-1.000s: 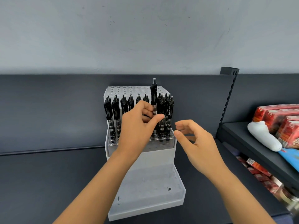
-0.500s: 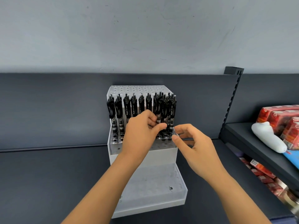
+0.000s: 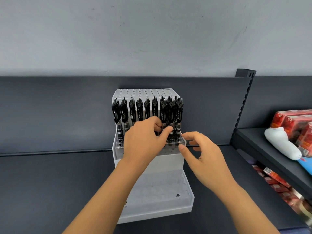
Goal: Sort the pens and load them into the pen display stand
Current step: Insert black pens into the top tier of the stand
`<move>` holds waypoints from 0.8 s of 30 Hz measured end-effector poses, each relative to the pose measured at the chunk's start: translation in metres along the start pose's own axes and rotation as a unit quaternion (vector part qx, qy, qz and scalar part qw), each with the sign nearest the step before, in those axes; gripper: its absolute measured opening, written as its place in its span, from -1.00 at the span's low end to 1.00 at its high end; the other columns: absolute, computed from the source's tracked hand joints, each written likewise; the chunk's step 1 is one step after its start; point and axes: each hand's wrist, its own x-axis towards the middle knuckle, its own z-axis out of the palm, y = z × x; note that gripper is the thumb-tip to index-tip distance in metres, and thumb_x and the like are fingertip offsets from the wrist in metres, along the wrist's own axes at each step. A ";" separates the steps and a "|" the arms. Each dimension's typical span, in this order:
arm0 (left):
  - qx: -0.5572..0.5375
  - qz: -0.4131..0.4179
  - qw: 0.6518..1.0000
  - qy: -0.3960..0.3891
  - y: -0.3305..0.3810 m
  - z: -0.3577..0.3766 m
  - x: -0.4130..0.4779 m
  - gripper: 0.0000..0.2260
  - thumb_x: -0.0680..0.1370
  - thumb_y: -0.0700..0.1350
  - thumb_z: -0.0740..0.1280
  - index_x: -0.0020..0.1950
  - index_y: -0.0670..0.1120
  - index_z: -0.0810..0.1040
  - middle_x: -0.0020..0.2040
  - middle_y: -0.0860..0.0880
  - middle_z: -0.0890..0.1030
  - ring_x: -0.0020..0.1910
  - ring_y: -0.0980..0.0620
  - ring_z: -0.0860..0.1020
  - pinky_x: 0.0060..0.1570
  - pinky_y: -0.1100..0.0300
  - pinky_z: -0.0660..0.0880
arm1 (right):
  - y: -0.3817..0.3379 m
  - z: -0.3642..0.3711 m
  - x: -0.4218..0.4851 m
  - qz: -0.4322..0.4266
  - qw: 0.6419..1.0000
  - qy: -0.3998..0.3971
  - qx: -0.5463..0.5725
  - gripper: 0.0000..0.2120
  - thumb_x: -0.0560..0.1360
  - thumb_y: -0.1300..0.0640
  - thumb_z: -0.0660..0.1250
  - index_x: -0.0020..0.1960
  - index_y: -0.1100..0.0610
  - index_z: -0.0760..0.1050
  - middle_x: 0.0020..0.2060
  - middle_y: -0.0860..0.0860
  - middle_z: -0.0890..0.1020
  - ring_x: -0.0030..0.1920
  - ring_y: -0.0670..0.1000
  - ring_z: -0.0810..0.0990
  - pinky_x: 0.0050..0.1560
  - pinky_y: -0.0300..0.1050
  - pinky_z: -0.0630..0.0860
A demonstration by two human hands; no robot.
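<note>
A clear, stepped pen display stand (image 3: 168, 162) sits on a dark shelf. Several black pens (image 3: 139, 110) stand upright in its middle tier, packed more densely at the right. My left hand (image 3: 143, 141) is at that tier; its thumb and curled fingers pinch the lower barrel of a black pen (image 3: 163, 114) seated in a hole. Beside the stand's right corner my right hand (image 3: 202, 157) hovers, fingers spread and loosely bent, thumb tip near the tier's corner, holding nothing. The lowest tier holds no pens.
The dark shelf (image 3: 50, 183) has a low back panel, with a grey wall above. A slotted upright (image 3: 243, 105) divides it from a right-hand shelf holding red packs (image 3: 293, 122) and a white object (image 3: 282, 142). More red packs lie lower right.
The pen my left hand held high above the row has gone down into a hole and stands level with the others. My right hand has moved in towards the stand's right corner.
</note>
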 end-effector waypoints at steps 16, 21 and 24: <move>0.318 0.062 0.946 -0.002 -0.080 -0.106 -0.112 -0.59 0.56 0.22 0.14 0.07 -0.04 0.59 -0.05 0.06 0.62 -0.12 -0.03 0.55 -0.17 0.09 0.46 | -0.095 0.074 -0.029 -0.264 0.964 0.022 -0.020 -0.63 0.52 0.03 0.23 0.24 0.19 0.52 0.08 0.04 0.59 0.09 0.02 0.50 0.16 -0.16 0.38; 0.411 -0.117 0.901 -0.075 -0.165 -0.194 -0.166 -0.35 0.52 0.33 0.03 0.30 -0.11 0.52 0.24 -0.04 0.58 0.19 -0.08 0.54 0.12 0.05 0.48 | -0.178 0.150 -0.049 -0.240 0.968 -0.066 0.027 -0.72 0.51 0.06 0.33 0.18 0.14 0.55 0.02 -0.01 0.63 -0.01 0.06 0.60 -0.12 -0.13 0.52; 0.432 -0.212 0.868 -0.127 -0.222 -0.240 -0.196 -0.21 0.47 0.40 -0.22 0.49 -0.05 0.29 0.43 0.01 0.39 0.40 0.00 0.35 0.32 0.09 0.30 | -0.227 0.199 -0.063 -0.233 0.962 -0.146 0.003 -0.74 0.51 0.00 0.33 0.17 0.05 0.54 0.04 -0.10 0.62 -0.01 0.01 0.59 -0.22 -0.17 0.50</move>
